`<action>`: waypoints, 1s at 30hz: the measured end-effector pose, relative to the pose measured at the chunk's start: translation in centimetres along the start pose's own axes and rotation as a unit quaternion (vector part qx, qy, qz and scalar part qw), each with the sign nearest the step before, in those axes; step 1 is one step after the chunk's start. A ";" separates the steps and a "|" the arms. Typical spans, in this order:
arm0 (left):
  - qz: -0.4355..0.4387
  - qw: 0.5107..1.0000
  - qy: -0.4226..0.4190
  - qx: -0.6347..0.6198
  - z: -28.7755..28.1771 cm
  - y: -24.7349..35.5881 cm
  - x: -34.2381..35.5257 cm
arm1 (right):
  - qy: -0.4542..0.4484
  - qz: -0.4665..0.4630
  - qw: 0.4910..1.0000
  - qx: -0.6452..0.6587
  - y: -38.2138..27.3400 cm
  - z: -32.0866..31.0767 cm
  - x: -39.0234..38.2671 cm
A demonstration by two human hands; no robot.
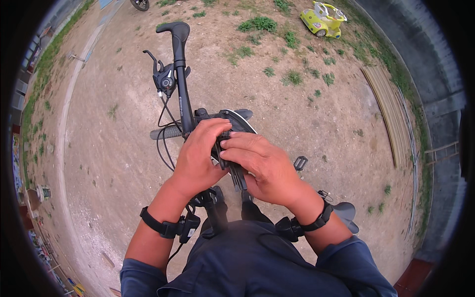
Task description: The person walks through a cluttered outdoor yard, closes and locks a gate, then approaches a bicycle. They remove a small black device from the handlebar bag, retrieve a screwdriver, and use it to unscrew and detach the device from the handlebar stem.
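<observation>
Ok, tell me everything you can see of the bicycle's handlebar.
The handlebar is a smooth black tube, seemingly metal, with pale lettering. Its far end carries a dark, flared grip whose tip juts left; a brake lever and shifter unit sits nearer, on its left. It points away, up the picture; its visible length stops beside the left hand; contact there is unclear.

Yard, open-air: bare dirt ground [114, 158]; tufts of green weeds [260, 24]; grass strip [55, 53], left edge; one grey wall [435, 64], right side; long boards [382, 111] and thin pipes [414, 153] lying near it; one yellow-green toy car [316, 24], far side
</observation>
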State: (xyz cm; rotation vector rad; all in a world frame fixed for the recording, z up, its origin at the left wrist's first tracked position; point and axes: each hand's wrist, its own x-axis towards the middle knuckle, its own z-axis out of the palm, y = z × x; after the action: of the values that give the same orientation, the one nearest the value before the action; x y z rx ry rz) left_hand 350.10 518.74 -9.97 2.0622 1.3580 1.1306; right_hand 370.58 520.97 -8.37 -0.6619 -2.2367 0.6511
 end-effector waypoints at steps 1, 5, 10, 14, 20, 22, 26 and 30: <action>-0.013 1.000 -0.024 -0.005 -0.2 0.0 0.0 | -0.016 0.014 0.999 0.025 0.1 -0.6 0.0; -0.054 0.994 -0.089 -0.035 -0.9 0.1 1.2 | -0.028 0.050 0.990 0.132 1.0 -2.1 0.8; -0.095 0.990 -0.086 -0.053 -1.2 0.3 2.3 | 0.022 0.109 0.970 0.215 2.0 -2.1 1.7; -0.068 0.997 -0.035 0.001 -0.3 0.0 2.4 | 0.030 0.147 0.942 0.300 2.3 -2.0 1.1; -0.092 0.994 -0.005 0.061 0.7 0.5 2.2 | 0.036 0.186 0.943 0.275 0.9 -1.8 1.5; -0.088 0.995 -0.016 0.039 0.6 0.5 2.3 | 0.078 0.225 0.931 0.276 1.6 -1.1 1.6; -0.125 0.991 -0.044 -0.028 0.3 -0.1 2.3 | 0.054 0.187 0.955 0.224 1.3 -1.6 2.8; -0.203 0.977 -0.034 -0.061 0.5 0.5 2.1 | 0.035 0.157 0.965 0.210 1.3 -2.0 3.8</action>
State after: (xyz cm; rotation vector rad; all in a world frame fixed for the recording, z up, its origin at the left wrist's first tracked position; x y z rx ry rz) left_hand 351.23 520.46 -9.07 1.6228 1.5432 0.9309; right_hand 369.98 524.78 -6.10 -0.8078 -1.8565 1.1980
